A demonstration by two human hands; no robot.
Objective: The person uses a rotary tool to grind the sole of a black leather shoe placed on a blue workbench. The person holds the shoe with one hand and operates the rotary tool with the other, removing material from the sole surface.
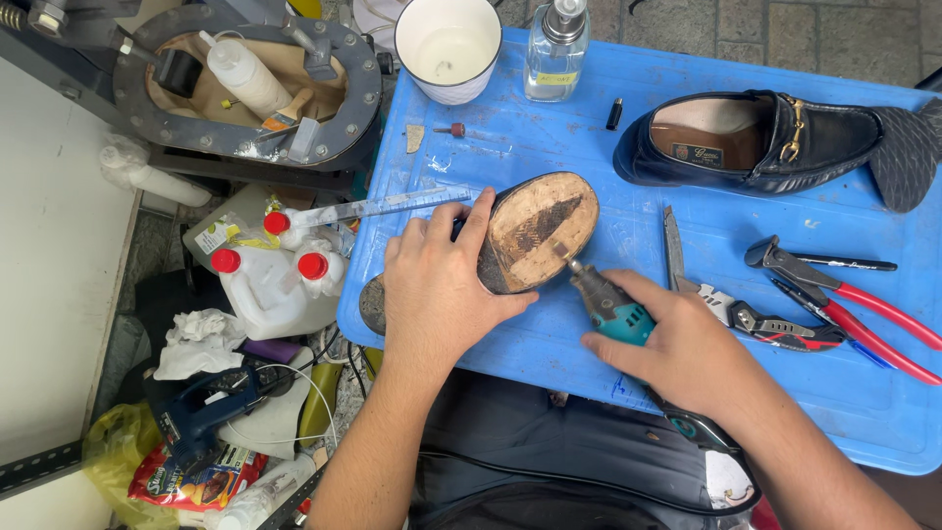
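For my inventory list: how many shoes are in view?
2: a black loafer at the blue tabletop's far right, and an upturned shoe under the left hand.

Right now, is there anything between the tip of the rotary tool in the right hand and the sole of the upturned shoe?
Nothing visible. The right hand holds the teal rotary tool, and its tip already meets the edge of the worn sole. The left hand lies on the shoe's heel side, away from the tip. The knife lies beside the tool, not in its path.

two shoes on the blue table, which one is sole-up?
The shoe under the left hand: its scuffed tan sole faces up beside the rotary tool. The black loafer at the far right sits upright, opening up.
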